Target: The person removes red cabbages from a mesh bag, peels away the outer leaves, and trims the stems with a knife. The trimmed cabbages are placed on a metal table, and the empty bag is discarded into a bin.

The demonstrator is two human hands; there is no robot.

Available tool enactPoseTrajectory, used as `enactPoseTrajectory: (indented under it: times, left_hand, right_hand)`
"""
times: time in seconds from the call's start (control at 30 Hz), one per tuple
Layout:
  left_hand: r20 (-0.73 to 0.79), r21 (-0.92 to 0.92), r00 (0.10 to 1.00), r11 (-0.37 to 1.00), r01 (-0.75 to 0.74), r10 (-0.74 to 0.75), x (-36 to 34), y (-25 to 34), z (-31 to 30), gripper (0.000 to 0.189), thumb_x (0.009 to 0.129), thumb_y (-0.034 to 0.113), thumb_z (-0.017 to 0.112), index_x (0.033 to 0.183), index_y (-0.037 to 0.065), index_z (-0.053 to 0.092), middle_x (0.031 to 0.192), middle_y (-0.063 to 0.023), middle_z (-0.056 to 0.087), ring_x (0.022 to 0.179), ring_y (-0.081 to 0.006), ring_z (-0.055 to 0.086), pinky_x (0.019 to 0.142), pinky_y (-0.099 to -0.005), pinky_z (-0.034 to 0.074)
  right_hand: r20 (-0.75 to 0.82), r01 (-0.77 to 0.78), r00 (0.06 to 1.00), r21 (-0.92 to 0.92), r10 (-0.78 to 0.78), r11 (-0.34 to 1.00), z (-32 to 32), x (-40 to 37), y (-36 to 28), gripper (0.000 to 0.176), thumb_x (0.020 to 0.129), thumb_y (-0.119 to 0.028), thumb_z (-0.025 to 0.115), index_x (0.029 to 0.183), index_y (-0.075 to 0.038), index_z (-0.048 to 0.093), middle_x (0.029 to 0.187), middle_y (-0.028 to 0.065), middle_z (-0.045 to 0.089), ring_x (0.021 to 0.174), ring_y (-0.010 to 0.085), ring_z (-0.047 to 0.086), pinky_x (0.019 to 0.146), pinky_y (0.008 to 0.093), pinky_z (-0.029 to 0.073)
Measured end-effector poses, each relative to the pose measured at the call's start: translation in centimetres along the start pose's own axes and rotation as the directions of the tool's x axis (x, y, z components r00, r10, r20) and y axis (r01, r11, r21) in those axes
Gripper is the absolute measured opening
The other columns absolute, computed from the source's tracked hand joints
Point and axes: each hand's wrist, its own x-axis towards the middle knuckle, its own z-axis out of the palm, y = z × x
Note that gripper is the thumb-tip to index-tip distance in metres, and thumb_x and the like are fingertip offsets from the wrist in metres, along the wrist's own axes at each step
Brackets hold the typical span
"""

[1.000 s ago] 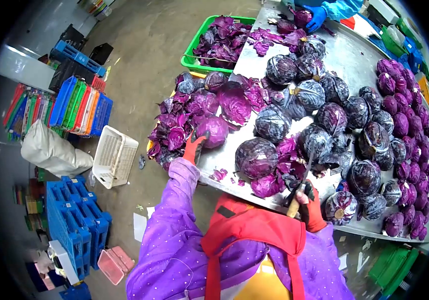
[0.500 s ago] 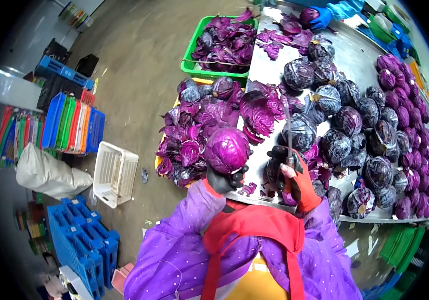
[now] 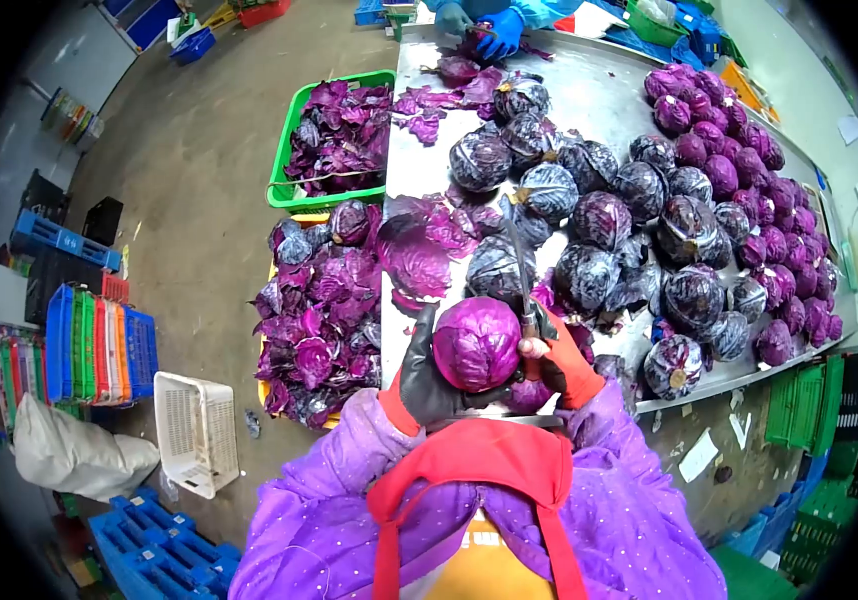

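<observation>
A trimmed red cabbage [image 3: 477,344], smooth and bright purple, rests in my left hand [image 3: 423,382], whose gloved fingers cup it from the left and below. My right hand [image 3: 563,362], in a red and black glove with a bare thumb tip showing, grips a knife [image 3: 521,262]. Its blade points up and away, just right of the cabbage. Both hands are over the near edge of the metal table [image 3: 589,72]. Loose purple leaves [image 3: 415,262] lie beyond my left hand, and dark untrimmed cabbages [image 3: 587,277] spread out beyond my right.
Trimmed cabbages [image 3: 749,170] are piled along the table's right side. At its left stand a green crate [image 3: 279,165] and a yellow crate [image 3: 263,392], both full of leaves. A co-worker's blue-gloved hand [image 3: 499,36] works at the far end. A white basket [image 3: 196,432] sits on the floor.
My view has swung to the right. My left hand has brought the cabbage from above the leaf crate to over the table, beside the knife. Both of the co-worker's hands now show.
</observation>
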Motion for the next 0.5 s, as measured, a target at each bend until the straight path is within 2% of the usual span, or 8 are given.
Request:
enactPoseTrajectory:
  times: [0.07,0.1,0.13,0.2,0.37,0.4,0.43,0.5]
  left_hand:
    - [-0.035,0.021,0.998,0.999,-0.05,0.051,1.4,-0.5,-1.2,0.081,0.087,0.067,0.049,0.145,0.013,0.036,0.146,-0.016,0.041,0.131,-0.0372,0.043,0.107,-0.0618,0.033]
    - [0.141,-0.078,0.989,0.996,-0.043,0.054,1.8,-0.7,-1.7,0.075,0.091,0.061,0.047,0.145,0.01,0.037,0.147,-0.0158,0.039,0.132,-0.0351,0.042,0.11,-0.0596,0.03]
    - [0.096,-0.092,0.983,0.985,-0.149,0.158,2.5,-1.7,-1.8,0.069,0.094,0.056,0.045,0.144,0.009,0.038,0.146,-0.0161,0.041,0.132,-0.0339,0.043,0.111,-0.0577,0.031]
    - [-0.117,0.295,0.959,0.931,-0.216,0.259,3.9,-3.1,-0.7,0.066,0.096,0.054,0.044,0.143,0.008,0.039,0.145,-0.0162,0.043,0.132,-0.0341,0.043,0.111,-0.0555,0.032]
    - [-0.113,0.056,0.988,0.993,-0.103,0.109,8.5,-5.9,1.5,0.068,0.093,0.06,0.044,0.137,0.009,0.046,0.133,-0.0153,0.054,0.119,-0.0305,0.056,0.101,-0.0503,0.045]
    - [-0.113,0.07,0.989,0.994,-0.088,0.096,9.5,-6.3,1.4,0.077,0.088,0.063,0.048,0.142,0.01,0.041,0.141,-0.0158,0.047,0.129,-0.0343,0.046,0.109,-0.0527,0.035]
    - [-0.128,0.388,0.978,0.916,-0.101,0.162,9.9,-7.1,2.1,0.075,0.087,0.064,0.048,0.141,0.011,0.042,0.139,-0.015,0.048,0.127,-0.034,0.048,0.107,-0.0544,0.038]
    - [-0.135,0.299,0.991,0.954,0.021,0.02,11.0,-7.9,2.3,0.072,0.087,0.065,0.048,0.139,0.015,0.044,0.136,-0.0136,0.051,0.122,-0.0334,0.052,0.1,-0.0573,0.043]
  right_hand:
    - [0.004,0.121,0.993,-0.004,-0.121,0.993,-1.7,0.3,0.7,0.069,0.075,-0.015,0.078,0.136,-0.006,0.046,0.083,-0.0029,0.054,0.066,0.0086,0.052,0.056,0.0226,0.041]
    - [0.012,0.131,0.991,-0.001,-0.131,0.991,-2.6,0.1,0.4,0.066,0.076,-0.016,0.078,0.134,-0.006,0.048,0.084,-0.0024,0.055,0.068,0.0084,0.052,0.057,0.0221,0.041]
    - [0.019,0.142,0.99,0.002,-0.142,0.99,-3.4,-0.2,0.1,0.063,0.076,-0.018,0.077,0.132,-0.006,0.05,0.084,-0.002,0.055,0.069,0.0082,0.053,0.059,0.0215,0.041]
    - [0.006,0.218,0.976,0.051,-0.218,0.975,-4.1,-1.1,-1.8,0.052,0.08,-0.02,0.074,0.125,-0.004,0.056,0.089,0.0006,0.059,0.077,0.0088,0.054,0.066,0.0216,0.042]
    - [-0.158,0.252,0.956,0.005,-0.248,0.968,-9.2,-2.7,-3.0,0.036,0.086,-0.017,0.068,0.116,-0.001,0.06,0.104,0.0061,0.065,0.096,0.014,0.058,0.086,0.0264,0.044]
    - [-0.125,0.336,0.935,0.019,-0.331,0.942,-9.1,-3.1,-3.5,0.042,0.084,-0.021,0.071,0.12,-0.001,0.059,0.104,0.0052,0.065,0.092,0.0119,0.056,0.082,0.0243,0.044]
    - [-0.091,0.29,0.953,-0.008,-0.29,0.957,-10.0,-3.6,-3.4,0.047,0.083,-0.022,0.072,0.123,-0.001,0.057,0.106,0.0046,0.064,0.094,0.0121,0.056,0.084,0.0254,0.044]
    - [-0.042,0.158,0.986,-0.05,-0.16,0.986,-11.5,-4.8,-3.3,0.062,0.079,-0.024,0.074,0.132,-0.001,0.051,0.112,0.0037,0.062,0.1,0.0129,0.055,0.09,0.0278,0.043]
